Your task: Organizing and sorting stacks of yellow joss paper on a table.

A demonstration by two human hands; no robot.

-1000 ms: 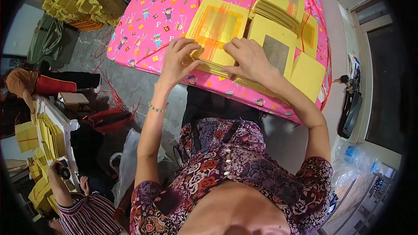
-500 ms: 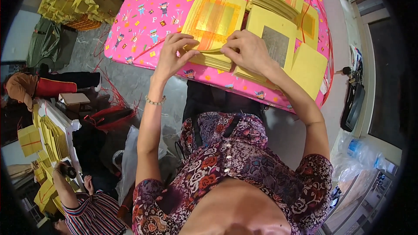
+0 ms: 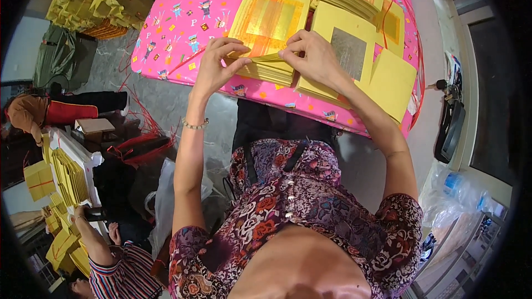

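A stack of yellow joss paper lies in front of me, its top sheet bearing a gold square with orange streaks. My left hand is at the stack's near left corner, fingers on top and thumb at the edge, closed on the paper sheets. At the near right corner, my right hand pinches the same top sheets between thumb and forefinger. Their near edge is bent up, leaving a gap over the sheets below. Just right of my right hand lies another joss paper stack with a silver square on top.
A pink patterned cover lies over the table. More yellow stacks and red strings are at the right. At lower left, a person in a striped top works by yellow bundles. Another person bends over behind.
The near edge of the top sheets is lifted and bent more between my hands. My right hand has shifted slightly left and away from me. The striped-top person's arm has moved.
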